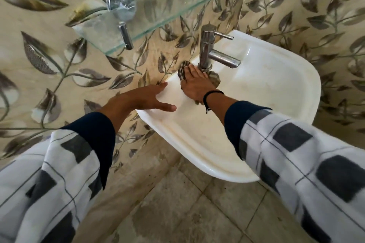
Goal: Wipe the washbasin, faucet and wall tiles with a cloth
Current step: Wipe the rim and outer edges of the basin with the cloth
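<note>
The right hand [194, 83] lies flat with straight fingers, pressing the checked cloth [214, 79] onto the washbasin [276, 77] rim at the faucet [207, 45] base. The left hand [146, 97] rests spread wide on the rim's near corner, beside the leaf-patterned wall tiles [59, 65].

Right hand [194, 85] on cloth [214, 79] beside faucet [207, 45]

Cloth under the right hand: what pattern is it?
Brown and cream check; the cloth shows best in head view.

White-grey checked sleeves [59, 173], navy cuffs [94, 134], black wristband [212, 94].
</note>
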`<act>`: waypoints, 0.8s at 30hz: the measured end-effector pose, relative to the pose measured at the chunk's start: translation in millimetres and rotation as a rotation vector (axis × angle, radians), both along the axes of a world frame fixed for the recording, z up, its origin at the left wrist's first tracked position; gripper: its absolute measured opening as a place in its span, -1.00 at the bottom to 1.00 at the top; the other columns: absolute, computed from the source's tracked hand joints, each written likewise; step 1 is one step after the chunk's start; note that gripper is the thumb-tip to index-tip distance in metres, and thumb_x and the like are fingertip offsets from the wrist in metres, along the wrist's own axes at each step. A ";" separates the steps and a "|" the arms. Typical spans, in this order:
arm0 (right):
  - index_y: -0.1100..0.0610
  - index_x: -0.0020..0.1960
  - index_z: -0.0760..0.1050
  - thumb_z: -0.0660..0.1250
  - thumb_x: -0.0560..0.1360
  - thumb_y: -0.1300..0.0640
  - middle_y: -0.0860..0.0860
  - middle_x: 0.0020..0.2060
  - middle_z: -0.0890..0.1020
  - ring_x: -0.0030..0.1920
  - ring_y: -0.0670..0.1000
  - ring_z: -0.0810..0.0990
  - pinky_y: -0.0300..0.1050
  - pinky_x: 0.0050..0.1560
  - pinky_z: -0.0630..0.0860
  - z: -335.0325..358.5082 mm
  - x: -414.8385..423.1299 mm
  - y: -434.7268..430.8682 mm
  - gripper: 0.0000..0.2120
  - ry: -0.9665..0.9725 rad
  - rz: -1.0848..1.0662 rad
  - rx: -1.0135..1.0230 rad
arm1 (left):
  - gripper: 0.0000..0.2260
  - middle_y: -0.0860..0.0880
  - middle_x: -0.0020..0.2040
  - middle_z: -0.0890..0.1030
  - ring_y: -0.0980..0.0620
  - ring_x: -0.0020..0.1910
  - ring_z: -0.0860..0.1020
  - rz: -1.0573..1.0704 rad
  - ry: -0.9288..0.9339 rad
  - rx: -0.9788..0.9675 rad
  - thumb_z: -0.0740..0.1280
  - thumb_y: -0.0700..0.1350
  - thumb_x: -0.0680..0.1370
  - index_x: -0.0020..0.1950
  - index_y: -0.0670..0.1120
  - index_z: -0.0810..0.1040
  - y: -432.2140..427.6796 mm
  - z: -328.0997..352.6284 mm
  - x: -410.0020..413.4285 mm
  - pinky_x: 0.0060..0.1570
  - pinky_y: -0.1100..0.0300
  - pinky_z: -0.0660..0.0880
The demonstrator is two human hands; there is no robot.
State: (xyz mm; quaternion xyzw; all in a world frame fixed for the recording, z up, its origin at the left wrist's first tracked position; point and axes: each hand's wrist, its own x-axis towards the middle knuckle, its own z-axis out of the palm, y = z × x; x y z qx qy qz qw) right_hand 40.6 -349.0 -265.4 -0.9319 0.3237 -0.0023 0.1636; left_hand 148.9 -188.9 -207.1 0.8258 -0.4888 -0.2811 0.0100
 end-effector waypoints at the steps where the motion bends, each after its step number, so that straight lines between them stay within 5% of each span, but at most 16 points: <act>1: 0.11 0.63 -0.13 -0.09 0.67 -0.06 0.04 0.62 -0.13 0.60 0.03 -0.17 0.02 0.56 -0.21 -0.3 4.2 5.5 -0.41 -0.010 -0.032 0.006 | 0.04 0.04 0.58 0.04 0.03 0.53 0.10 -0.001 0.004 -0.004 0.35 0.43 0.29 0.59 0.07 -0.09 0.4 -0.4 -1.9 0.47 0.13 0.07; 6: 0.08 0.63 -0.16 -0.09 0.67 -0.08 0.03 0.62 -0.16 0.60 0.01 -0.17 0.01 0.56 -0.17 3.2 -3.5 -8.5 -0.40 0.049 0.092 0.000 | 0.01 0.03 0.58 0.02 0.04 0.53 0.09 -0.004 0.005 -0.009 0.36 0.37 0.35 0.59 0.04 -0.11 1.0 0.2 -4.3 0.43 0.17 0.06; 12: 0.09 0.63 -0.19 -0.10 0.67 -0.06 0.04 0.61 -0.18 0.60 0.03 -0.21 0.01 0.56 -0.23 6.6 6.7 -2.1 -0.41 0.037 -0.030 0.041 | -0.09 0.03 0.58 -0.01 0.04 0.54 0.05 0.024 0.010 -0.012 0.22 0.40 0.42 0.59 0.01 -0.10 0.2 3.6 -13.7 0.44 0.16 0.02; 17: 0.07 0.63 -0.11 -0.09 0.68 -0.06 0.03 0.62 -0.12 0.61 0.02 -0.16 0.04 0.55 -0.18 -0.7 -15.0 7.8 -0.43 0.023 0.137 0.015 | 0.10 0.09 0.57 0.01 0.06 0.55 0.03 0.144 0.189 -0.072 -0.04 0.66 0.18 0.58 0.08 -0.02 2.6 7.7 -14.3 0.50 0.01 0.04; 21: 0.06 0.63 -0.15 -0.10 0.68 -0.05 0.02 0.62 -0.16 0.60 0.01 -0.18 0.01 0.55 -0.21 6.4 -1.7 1.4 -0.43 0.009 0.053 0.019 | -0.12 0.13 0.53 0.18 0.04 0.51 0.19 0.282 0.234 -0.229 -0.02 0.61 0.31 0.54 0.20 0.09 15.7 -1.7 -19.6 0.47 -0.01 0.12; 24: 0.05 0.63 -0.11 -0.10 0.67 -0.05 0.02 0.62 -0.13 0.60 0.00 -0.17 0.03 0.55 -0.23 -4.1 -5.6 20.4 -0.44 -0.039 0.062 0.017 | -0.27 0.08 0.49 0.29 0.00 0.42 0.34 0.267 0.125 -0.314 0.09 0.49 0.42 0.53 0.20 0.13 32.2 -6.1 -32.0 0.26 0.11 0.32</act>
